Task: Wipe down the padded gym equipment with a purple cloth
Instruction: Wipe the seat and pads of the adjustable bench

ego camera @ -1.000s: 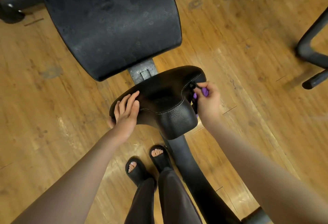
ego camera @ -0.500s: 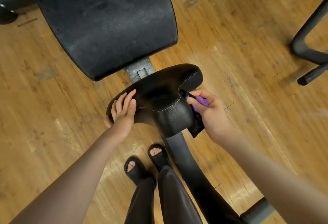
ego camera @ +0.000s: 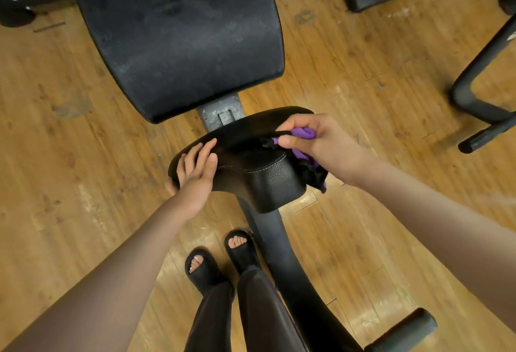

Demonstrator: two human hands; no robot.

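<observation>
A black padded seat [ego camera: 259, 176] of a gym bench sits in the middle, with the larger black back pad [ego camera: 178, 33] beyond it. My right hand [ego camera: 318, 142] grips a bunched purple cloth [ego camera: 303, 134] with black edges against the seat's right top side. Part of the cloth hangs down beside the seat under my wrist. My left hand [ego camera: 196, 167] lies on the seat's left edge with straight fingers on top and the thumb under the rim.
A grey metal bracket [ego camera: 220, 116] joins the two pads. The bench's black beam [ego camera: 290, 268] runs down to a foot [ego camera: 402, 332] at the lower right. My sandalled feet [ego camera: 220, 256] stand left of the beam. Black frames [ego camera: 474, 92] of other machines stand on the wooden floor [ego camera: 349, 53] at the right.
My right hand has moved with the cloth from the seat's right side up onto its upper right top. My left hand has stayed on the seat's left edge.
</observation>
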